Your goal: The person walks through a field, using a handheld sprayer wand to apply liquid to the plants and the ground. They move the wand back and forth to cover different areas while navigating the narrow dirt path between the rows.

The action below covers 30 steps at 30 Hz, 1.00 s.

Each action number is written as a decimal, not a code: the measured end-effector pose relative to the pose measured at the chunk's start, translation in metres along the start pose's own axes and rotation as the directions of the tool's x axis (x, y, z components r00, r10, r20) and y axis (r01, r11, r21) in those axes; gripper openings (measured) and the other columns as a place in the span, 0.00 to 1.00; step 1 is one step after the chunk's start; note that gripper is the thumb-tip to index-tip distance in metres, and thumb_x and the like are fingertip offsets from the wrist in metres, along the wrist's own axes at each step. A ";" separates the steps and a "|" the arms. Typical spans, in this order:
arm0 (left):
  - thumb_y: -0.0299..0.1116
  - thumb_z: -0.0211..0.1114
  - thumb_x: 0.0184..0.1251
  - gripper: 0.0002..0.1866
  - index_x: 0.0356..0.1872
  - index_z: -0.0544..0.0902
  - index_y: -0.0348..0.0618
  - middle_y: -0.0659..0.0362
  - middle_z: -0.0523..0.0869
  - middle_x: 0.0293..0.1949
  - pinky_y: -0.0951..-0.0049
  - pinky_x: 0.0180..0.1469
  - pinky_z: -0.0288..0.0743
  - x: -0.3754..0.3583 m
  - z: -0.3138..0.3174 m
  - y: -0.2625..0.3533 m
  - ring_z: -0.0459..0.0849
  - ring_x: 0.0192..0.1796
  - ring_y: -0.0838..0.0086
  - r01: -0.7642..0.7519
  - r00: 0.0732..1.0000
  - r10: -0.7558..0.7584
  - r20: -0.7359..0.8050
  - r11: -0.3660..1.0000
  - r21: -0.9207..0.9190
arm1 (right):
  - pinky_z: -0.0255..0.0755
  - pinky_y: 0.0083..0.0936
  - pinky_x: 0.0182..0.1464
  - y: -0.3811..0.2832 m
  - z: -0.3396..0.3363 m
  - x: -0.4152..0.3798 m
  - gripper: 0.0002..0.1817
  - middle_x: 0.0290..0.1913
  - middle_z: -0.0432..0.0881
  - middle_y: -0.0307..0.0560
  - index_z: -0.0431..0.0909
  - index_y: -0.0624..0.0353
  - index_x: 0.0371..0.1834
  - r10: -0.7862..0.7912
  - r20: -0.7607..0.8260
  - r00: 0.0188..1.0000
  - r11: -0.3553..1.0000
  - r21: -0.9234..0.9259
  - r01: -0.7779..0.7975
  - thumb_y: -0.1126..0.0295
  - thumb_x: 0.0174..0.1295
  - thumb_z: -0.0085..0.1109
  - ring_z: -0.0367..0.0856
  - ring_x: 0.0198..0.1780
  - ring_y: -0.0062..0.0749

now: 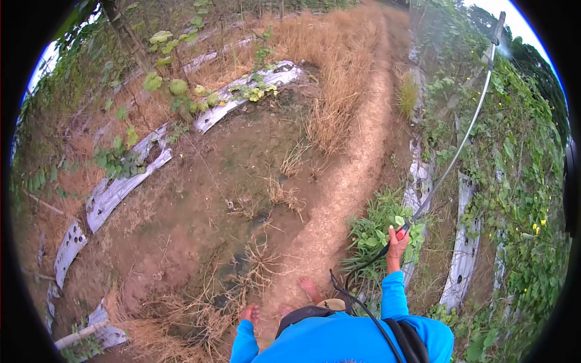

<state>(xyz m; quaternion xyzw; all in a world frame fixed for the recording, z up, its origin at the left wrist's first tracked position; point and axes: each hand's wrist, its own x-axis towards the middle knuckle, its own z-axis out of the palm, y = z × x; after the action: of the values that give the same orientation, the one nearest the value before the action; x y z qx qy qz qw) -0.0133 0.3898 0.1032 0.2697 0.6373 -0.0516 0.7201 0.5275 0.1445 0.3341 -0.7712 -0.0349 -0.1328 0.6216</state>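
Note:
My right hand (396, 243) is wrapped round the red-and-black handle of a long spray lance (426, 202). The lance slants up and right, its tip high among the climbing plants, where a faint whitish mist shows. A black hose (370, 260) curves from the handle back toward my body. Low on the other side, my left hand (249, 313) hangs by my hip with its fingers loosely apart, holding nothing. A black strap (407, 339) crosses my blue-sleeved shoulder.
A dry dirt path (357, 163) runs ahead from my bare feet (310, 289). Leafy vines (514, 175) climb on the right. Silvery plastic mulch strips (463, 242) line both sides. Dry grass (339, 66) borders the path, and withered stems (260, 260) lie at left.

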 end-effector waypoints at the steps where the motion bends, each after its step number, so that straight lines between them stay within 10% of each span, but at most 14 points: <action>1: 0.52 0.61 0.62 0.18 0.40 0.81 0.48 0.61 0.84 0.29 0.66 0.25 0.71 0.002 0.002 -0.001 0.79 0.25 0.73 0.001 1.000 -0.001 0.001 1.000 -0.006 | 0.58 0.18 0.19 -0.004 -0.006 -0.006 0.14 0.24 0.68 0.33 0.69 0.56 0.31 0.102 0.005 0.995 0.991 0.086 -0.102 0.69 0.56 0.69 0.63 0.18 0.17; 7: 0.49 0.62 0.61 0.17 0.41 0.82 0.48 0.60 0.84 0.29 0.64 0.26 0.71 0.012 0.003 0.009 0.77 0.24 0.73 -0.004 0.998 0.008 0.068 0.999 -0.052 | 0.61 0.20 0.20 -0.048 -0.013 -0.020 0.11 0.21 0.65 0.35 0.65 0.55 0.34 0.278 0.282 0.918 0.867 0.338 -0.367 0.71 0.57 0.61 0.64 0.19 0.21; 13: 0.49 0.62 0.61 0.17 0.41 0.82 0.48 0.60 0.83 0.27 0.63 0.26 0.71 0.010 0.001 0.007 0.77 0.23 0.73 0.052 0.997 -0.045 0.060 0.991 -0.119 | 0.67 0.24 0.28 -0.079 0.031 -0.056 0.14 0.24 0.65 0.38 0.65 0.56 0.38 0.134 0.621 0.773 0.762 0.434 -0.480 0.73 0.52 0.59 0.66 0.24 0.25; 21: 0.53 0.59 0.65 0.18 0.38 0.83 0.48 0.67 0.78 0.25 0.77 0.25 0.68 0.005 -0.003 -0.038 0.74 0.25 0.80 -0.377 0.924 0.371 -0.092 0.925 -0.057 | 0.69 0.24 0.35 -0.126 0.128 -0.097 0.15 0.29 0.67 0.40 0.64 0.55 0.43 -0.099 0.913 0.395 0.741 0.332 -0.583 0.73 0.56 0.58 0.67 0.29 0.26; 26: 0.56 0.59 0.65 0.21 0.42 0.83 0.49 0.66 0.80 0.27 0.75 0.29 0.71 -0.043 -0.035 -0.062 0.75 0.28 0.79 -0.422 0.903 0.402 -0.152 0.896 -0.139 | 0.65 0.25 0.34 -0.142 0.151 -0.162 0.17 0.26 0.67 0.42 0.64 0.60 0.38 -0.177 0.956 -0.234 0.775 -0.012 -0.632 0.70 0.48 0.62 0.68 0.29 0.28; 30: 0.58 0.59 0.62 0.24 0.43 0.83 0.48 0.64 0.81 0.28 0.72 0.32 0.73 -0.047 -0.057 -0.117 0.76 0.30 0.75 -0.447 0.854 0.384 -0.352 0.887 -0.117 | 0.64 0.26 0.32 -0.189 0.175 -0.219 0.17 0.25 0.66 0.42 0.64 0.60 0.35 -0.115 0.609 -0.785 0.805 -0.406 -0.433 0.70 0.47 0.62 0.67 0.28 0.29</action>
<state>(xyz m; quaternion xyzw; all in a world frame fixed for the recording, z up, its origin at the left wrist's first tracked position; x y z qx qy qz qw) -0.1219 0.3040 0.1069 0.3344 0.6731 0.2126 0.6244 0.3042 0.3806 0.4253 -0.2598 -0.3818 0.8338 0.3026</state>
